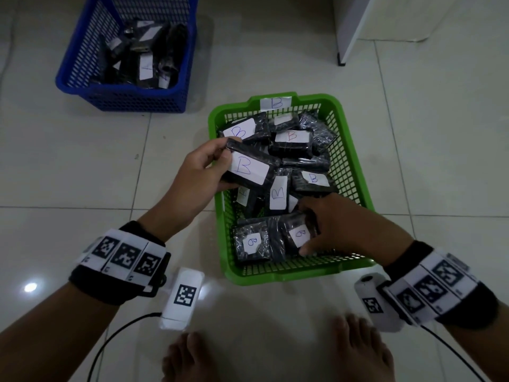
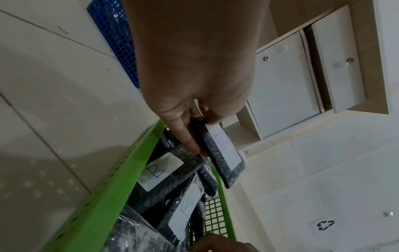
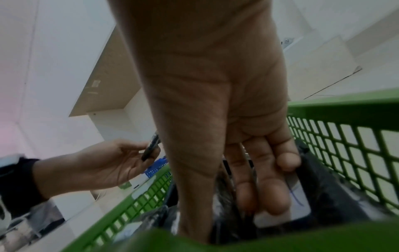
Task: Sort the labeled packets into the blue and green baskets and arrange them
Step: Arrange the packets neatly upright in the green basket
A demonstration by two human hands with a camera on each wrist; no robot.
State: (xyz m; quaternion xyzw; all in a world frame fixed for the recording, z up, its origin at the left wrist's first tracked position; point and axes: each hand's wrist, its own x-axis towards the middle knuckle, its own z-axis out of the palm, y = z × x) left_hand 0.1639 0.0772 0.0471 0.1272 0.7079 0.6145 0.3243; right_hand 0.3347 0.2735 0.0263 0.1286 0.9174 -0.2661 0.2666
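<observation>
The green basket (image 1: 278, 274) sits on the floor in the middle, with several black packets labelled B lying in it. My left hand (image 1: 230, 164) holds one black B packet (image 1: 249, 169) above the basket's left rim, thumb on top and fingers underneath. In the left wrist view this held packet (image 2: 224, 153) hangs over the green basket (image 2: 112, 187). My right hand (image 1: 305, 230) reaches into the near end and grips a B packet (image 1: 298, 234) between thumb and fingers. The blue basket (image 1: 124, 100) stands at the far left with several dark packets inside.
A white cabinet (image 1: 349, 31) stands at the far right on the tiled floor. My bare feet (image 1: 187, 357) are at the bottom edge. Black cables (image 1: 115, 334) run from the wrist cameras across the floor.
</observation>
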